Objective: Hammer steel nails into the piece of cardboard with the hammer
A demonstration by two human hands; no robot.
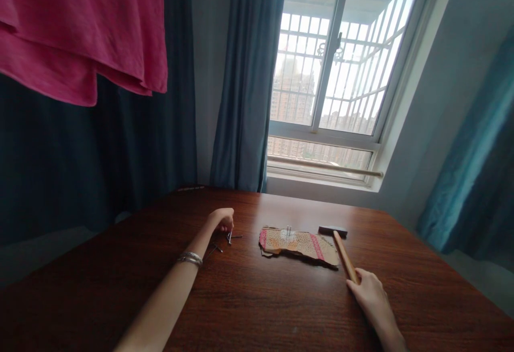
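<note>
My right hand is wrapped round the lower end of the wooden handle of a hammer. Its dark head rests on the table, pointing away from me. On the left, my left hand bends downward, fingers curled together, over a small scatter of nails. One nail stands up against the fingertips, which seem to pinch it. Between the hands lies a worn wooden board with pink bands and many small holes. Two thin nails stand upright in it near its far edge.
The brown wooden table reaches to the wall. Behind it are a barred window and blue curtains. A pink cloth hangs at the upper left. More nails lie beside my left wrist.
</note>
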